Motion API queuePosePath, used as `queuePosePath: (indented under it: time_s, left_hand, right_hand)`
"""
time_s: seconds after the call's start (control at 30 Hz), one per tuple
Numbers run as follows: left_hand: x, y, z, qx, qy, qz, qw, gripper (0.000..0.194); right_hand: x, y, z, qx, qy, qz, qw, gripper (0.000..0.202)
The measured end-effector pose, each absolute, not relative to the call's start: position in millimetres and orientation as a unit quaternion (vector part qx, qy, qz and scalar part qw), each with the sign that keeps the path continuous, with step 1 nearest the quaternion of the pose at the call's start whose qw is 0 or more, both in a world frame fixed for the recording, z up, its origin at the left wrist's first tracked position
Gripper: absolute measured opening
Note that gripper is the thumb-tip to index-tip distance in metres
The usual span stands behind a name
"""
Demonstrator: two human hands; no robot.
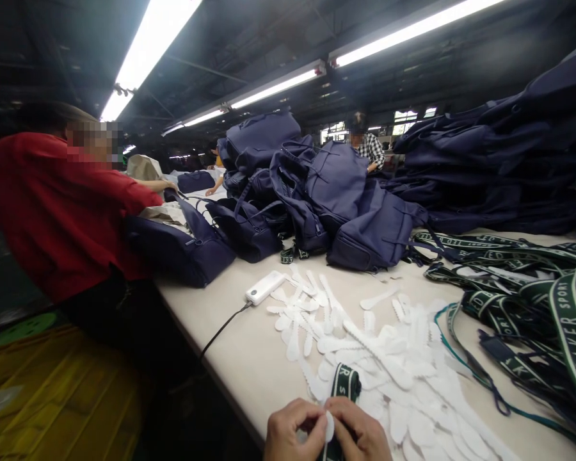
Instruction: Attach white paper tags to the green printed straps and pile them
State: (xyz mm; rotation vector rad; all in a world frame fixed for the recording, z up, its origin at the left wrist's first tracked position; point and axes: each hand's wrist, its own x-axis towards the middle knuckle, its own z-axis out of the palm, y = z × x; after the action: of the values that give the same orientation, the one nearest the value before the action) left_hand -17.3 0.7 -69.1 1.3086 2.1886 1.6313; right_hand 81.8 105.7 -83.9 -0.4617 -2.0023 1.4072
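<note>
Head view, nearest first: at 6 o'clock, at the table's near edge, the left hand (pixel 290 432) and the right hand (pixel 360 432) meet, fingertips pinched together on a small white paper piece (pixel 329 426) held between them. Both hands are closed in a pinch grip on it. Directly behind the fingers, a green-and-white woven strap (pixel 344 383) with lettering rises in a folded loop and touches the hands; its lower end runs down between them.

Just beyond, from 5 to 1 o'clock of the hands, a loose heap of white paper backing strips (pixel 388 358) with scalloped edges lies spread over the pale table (pixel 221 320). At 11 o'clock of the heap a white power bank (pixel 265 287) lies flat, its dark cable (pixel 223 326) running off the table's left edge.

At 3 o'clock, a tangle of green straps (pixel 547 301) printed "BAKER SPORT" covers the right side of the table, with a thin teal cord (pixel 461 358) looping along its near side.

Farther off, at 12 o'clock, navy backpacks (pixel 336 198) are piled in the middle of the table, and a taller stack of navy bags (pixel 509 160) fills 2 o'clock. At 9 o'clock a person in a red shirt (pixel 57 205) leans at the table's left side over a navy bag (pixel 182 246). At the far end, near 12 o'clock, a person in a checked shirt (pixel 370 148) stands behind the piles. Fluorescent tube lights (pixel 278 86) run overhead.
</note>
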Motion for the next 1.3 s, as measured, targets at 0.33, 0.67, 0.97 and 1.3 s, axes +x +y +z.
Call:
queuePosePath:
  time_s: [0.33,0.67,0.97,1.3]
  left_hand:
    - [-6,-5,-49,0.358,0.745,0.548,0.128,0.019]
    - [5,-3,-34,0.260,0.751,0.594,0.129,0.022]
    - [8,-5,-18,0.270,0.715,0.627,0.149,0.023]
    - [-1,-3,-18,0.194,0.667,0.689,0.205,0.025]
  right_hand:
    - [88,105,-59,-0.171,-0.774,0.531,0.300,0.029]
    - [94,73,-21,-0.355,-0.778,0.449,0.260,0.041]
    - [85,77,-17,-0.314,-0.789,0.422,0.319,0.046]
    - [83,83,-31,-0.340,-0.799,0.341,0.361,0.048]
